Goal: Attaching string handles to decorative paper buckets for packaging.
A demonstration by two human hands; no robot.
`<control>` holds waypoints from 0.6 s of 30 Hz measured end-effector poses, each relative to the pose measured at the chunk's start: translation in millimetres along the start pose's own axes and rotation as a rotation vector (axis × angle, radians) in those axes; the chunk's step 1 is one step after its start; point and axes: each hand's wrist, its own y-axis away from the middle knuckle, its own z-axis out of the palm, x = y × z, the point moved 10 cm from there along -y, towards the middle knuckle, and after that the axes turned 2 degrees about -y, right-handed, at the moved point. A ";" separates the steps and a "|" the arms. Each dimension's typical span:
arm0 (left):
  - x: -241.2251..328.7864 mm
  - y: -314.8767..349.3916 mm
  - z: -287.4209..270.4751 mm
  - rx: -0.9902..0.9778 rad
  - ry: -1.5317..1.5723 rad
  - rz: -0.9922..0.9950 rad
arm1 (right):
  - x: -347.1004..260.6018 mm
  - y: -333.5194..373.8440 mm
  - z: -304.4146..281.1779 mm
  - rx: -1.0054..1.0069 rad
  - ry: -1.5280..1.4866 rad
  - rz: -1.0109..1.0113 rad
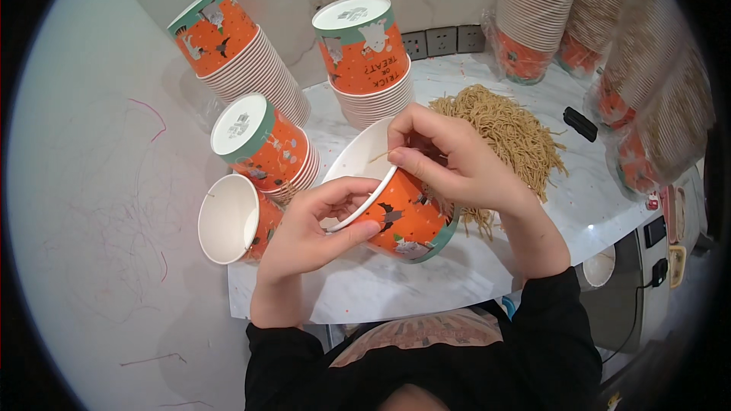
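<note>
L hand (pixel 301 234) clamps orange paper bucket (pixel 411 221) by rim; R hand (pixel 461 164) pinches tan cord (pixel 378 157) at bucket's rim. Bucket prob. light, crushable, best held by rim.

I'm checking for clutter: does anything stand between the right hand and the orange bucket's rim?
Nothing visible does: the right hand is at the rim of the orange bucket, pinching a thin tan strand, and the left hand grips the bucket.
</note>
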 end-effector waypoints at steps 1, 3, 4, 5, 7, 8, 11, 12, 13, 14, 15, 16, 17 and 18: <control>-1.2 -1.1 1.6 0.018 0.074 -0.015 | -4.8 -0.4 -2.0 0.053 0.073 -0.067; -3.1 -3.8 3.6 0.038 0.148 -0.031 | -6.2 -0.8 -3.5 0.098 0.054 -0.082; -3.5 -6.8 1.0 0.066 0.162 -0.021 | -8.0 -0.7 -7.7 0.143 0.033 -0.097; -3.8 -9.4 -2.0 0.094 0.175 -0.011 | -9.0 -0.7 -10.4 0.142 0.034 -0.097; -11.6 -11.0 -6.9 0.135 0.234 -0.025 | -20.5 1.0 2.1 -0.018 0.211 -0.233; -12.3 -11.4 -9.2 0.158 0.245 -0.011 | -25.2 1.8 7.7 -0.064 0.246 -0.272; -13.9 -10.2 -12.3 0.225 0.255 0.024 | -34.1 6.7 21.4 -0.051 0.479 -0.396; -12.7 -9.7 -14.6 0.254 0.275 0.048 | -31.8 5.6 23.8 -0.051 0.479 -0.395; -12.3 -9.7 -13.8 0.254 0.275 0.048 | -35.9 6.8 25.4 -0.019 0.508 -0.462; -10.3 -8.7 -15.1 0.274 0.288 0.064 | -40.3 9.1 26.3 0.012 0.537 -0.529; -8.6 -7.9 -16.5 0.293 0.301 0.080 | -38.8 9.1 27.0 0.012 0.537 -0.528; -7.9 -7.9 -15.9 0.293 0.302 0.080 | -38.8 10.0 28.1 0.021 0.574 -0.544; -6.6 -7.8 -15.5 0.293 0.322 0.088 | -39.4 10.8 29.0 0.030 0.612 -0.559; -5.6 -7.7 -15.3 0.296 0.341 0.096 | -39.1 10.8 30.1 0.029 0.611 -0.560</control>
